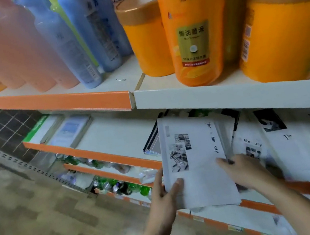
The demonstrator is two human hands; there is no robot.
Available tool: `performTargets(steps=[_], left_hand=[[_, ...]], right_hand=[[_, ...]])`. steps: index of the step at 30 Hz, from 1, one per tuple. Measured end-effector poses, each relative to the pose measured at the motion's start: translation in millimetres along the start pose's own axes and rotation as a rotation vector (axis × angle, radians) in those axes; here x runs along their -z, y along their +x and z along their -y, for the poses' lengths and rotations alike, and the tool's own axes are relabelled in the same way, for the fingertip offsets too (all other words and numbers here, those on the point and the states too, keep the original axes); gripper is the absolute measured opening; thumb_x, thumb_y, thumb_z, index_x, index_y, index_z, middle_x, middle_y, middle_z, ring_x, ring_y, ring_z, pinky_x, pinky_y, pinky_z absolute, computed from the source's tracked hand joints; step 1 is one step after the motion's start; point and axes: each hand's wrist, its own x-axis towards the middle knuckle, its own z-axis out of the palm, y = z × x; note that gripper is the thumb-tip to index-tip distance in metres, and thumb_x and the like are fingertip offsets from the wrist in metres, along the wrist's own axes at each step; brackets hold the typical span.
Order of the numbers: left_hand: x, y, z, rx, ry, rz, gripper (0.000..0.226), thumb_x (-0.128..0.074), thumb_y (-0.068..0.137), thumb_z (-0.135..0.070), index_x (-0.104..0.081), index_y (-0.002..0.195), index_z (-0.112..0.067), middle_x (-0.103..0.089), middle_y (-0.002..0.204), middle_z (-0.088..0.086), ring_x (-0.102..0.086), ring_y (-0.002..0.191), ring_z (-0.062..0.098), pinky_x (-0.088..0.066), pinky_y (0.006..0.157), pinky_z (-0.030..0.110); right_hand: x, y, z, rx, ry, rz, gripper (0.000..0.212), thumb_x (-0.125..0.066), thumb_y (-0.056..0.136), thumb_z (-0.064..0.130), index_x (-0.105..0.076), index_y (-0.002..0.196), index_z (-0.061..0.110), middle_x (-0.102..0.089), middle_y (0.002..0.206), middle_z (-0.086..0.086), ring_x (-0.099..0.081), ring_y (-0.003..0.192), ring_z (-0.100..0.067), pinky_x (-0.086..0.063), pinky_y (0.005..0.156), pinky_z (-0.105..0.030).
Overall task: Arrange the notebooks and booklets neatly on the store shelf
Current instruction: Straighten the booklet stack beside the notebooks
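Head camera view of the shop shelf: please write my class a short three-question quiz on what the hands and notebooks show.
1. True or false: the left hand grips the lower left corner of the white notebook stack.
2. What stands on the shelf board right above that stack? A) orange REPAND bottle B) green jars C) pen boxes
3. Fill in: the right hand holds the stack at its ____ edge.
Key: 1 true; 2 A; 3 right.
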Motion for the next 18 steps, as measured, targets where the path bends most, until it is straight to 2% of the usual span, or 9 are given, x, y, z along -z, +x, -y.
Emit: performTargets(steps=[2,4,6,9,11,13,15,16,18], left_hand=[[10.2,-13.6,-1.4,-0.043,-0.060,-0.001,0.043,-0.071,0.095,-0.016,-0.053,0.133,-0.026,-0.073,0.118,0.011,-0.071,0.105,0.036,-0.059,0.087,0.051],[27.5,-22.7,-6.3,-0.069,-0.080,-0.043,0.045,-0.073,0.089,-0.022,-0.052,0.128,-0.025,-0.073,0.114,0.014,-0.071,0.101,0.040,-0.060,0.083,0.053],[51.9,-24.4,-13.3,-0.100,-0.024,-0.102,0.044,-0.073,0.086,-0.027,-0.052,0.124,-0.028,-0.074,0.109,0.013,-0.072,0.097,0.039,-0.060,0.081,0.055],[95.6,-21.1,-16.9,-0.174,0.133,-0.173,0.037,-0.067,0.086,-0.036,-0.052,0.120,-0.034,-0.074,0.107,0.002,-0.073,0.094,0.025,-0.061,0.082,0.049],[127.2,-21.8,-17.5,-0.199,0.150,-0.219,0.041,-0.063,0.086,-0.041,-0.052,0.124,-0.033,-0.073,0.112,-0.003,-0.072,0.097,0.015,-0.060,0.085,0.043],[162.9,-26.1,-18.1,-0.184,0.112,-0.235,0.060,-0.062,0.086,-0.048,-0.043,0.140,-0.035,-0.067,0.126,-0.011,-0.069,0.107,0.008,-0.058,0.092,0.041],[203.0,-30.3,-17.5,-0.180,0.083,-0.243,0.066,-0.060,0.089,-0.048,-0.035,0.149,-0.040,-0.061,0.136,-0.014,-0.067,0.114,0.009,-0.057,0.095,0.042],[222.7,-31.8,-18.5,-0.182,0.081,-0.252,0.064,-0.059,0.091,-0.046,-0.036,0.150,-0.042,-0.060,0.138,-0.015,-0.066,0.116,0.010,-0.057,0.096,0.042],[260.4,-34.8,-20.3,-0.184,0.081,-0.261,0.059,-0.058,0.097,-0.042,-0.036,0.151,-0.045,-0.057,0.143,-0.015,-0.064,0.120,0.010,-0.056,0.099,0.043]], right_hand=[[0.7,-2.3,21.5,0.042,0.187,0.052,0.051,-0.050,0.095,0.058,-0.042,0.062,0.019,-0.040,0.047,0.009,-0.043,0.046,-0.014,-0.027,0.049,-0.025],[-5.4,-6.9,47.1,0.093,0.389,0.069,0.048,-0.058,0.097,0.046,-0.041,0.061,0.018,-0.038,0.048,0.007,-0.038,0.046,-0.013,-0.025,0.049,-0.024],[-23.9,-6.9,66.9,0.153,0.445,0.038,0.043,-0.061,0.098,0.035,-0.048,0.062,0.015,-0.051,0.057,0.002,-0.045,0.053,-0.015,-0.030,0.055,-0.028],[-65.8,-12.2,100.0,0.202,0.505,-0.014,0.027,-0.057,0.100,0.033,-0.066,0.082,0.015,-0.072,0.078,0.002,-0.065,0.073,-0.023,-0.044,0.064,-0.032],[-95.8,-15.8,125.7,0.226,0.540,-0.036,0.034,-0.053,0.097,0.046,-0.068,0.093,0.016,-0.074,0.085,-0.003,-0.069,0.081,-0.030,-0.051,0.070,-0.039],[-122.7,-19.0,153.3,0.245,0.589,-0.032,0.042,-0.052,0.093,0.050,-0.068,0.099,0.012,-0.072,0.091,-0.015,-0.069,0.081,-0.034,-0.048,0.069,-0.038],[-149.4,-25.0,183.0,0.250,0.646,-0.014,0.047,-0.056,0.087,0.052,-0.065,0.101,0.008,-0.067,0.096,-0.025,-0.064,0.073,-0.026,-0.041,0.069,-0.036],[-162.7,-28.5,198.2,0.253,0.661,-0.013,0.049,-0.056,0.081,0.052,-0.066,0.100,0.008,-0.067,0.096,-0.026,-0.061,0.072,-0.023,-0.041,0.069,-0.036],[-189.1,-39.8,229.1,0.281,0.675,-0.014,0.035,-0.056,0.081,0.043,-0.070,0.092,0.013,-0.073,0.084,-0.016,-0.061,0.071,-0.022,-0.041,0.067,-0.035]])
